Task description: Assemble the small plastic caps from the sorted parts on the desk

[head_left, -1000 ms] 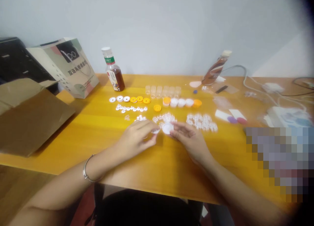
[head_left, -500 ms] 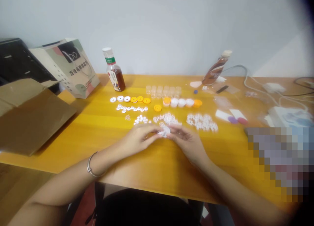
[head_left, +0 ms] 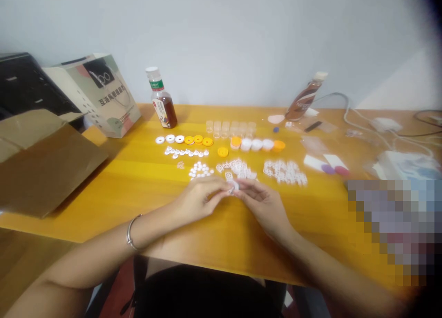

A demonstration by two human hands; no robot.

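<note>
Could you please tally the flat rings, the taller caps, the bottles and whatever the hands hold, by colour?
White flat rings: 3
Yellow flat rings: 4
White caps: 3
Orange caps: 2
Bottles: 2
Small white part in left hand and right hand: 1
Total: 15

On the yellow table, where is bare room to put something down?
Free: the table between the brown cardboard and the left hand, and the near edge in front of both hands. Crowded: behind the right hand, with white rings, caps and bottle.
</note>
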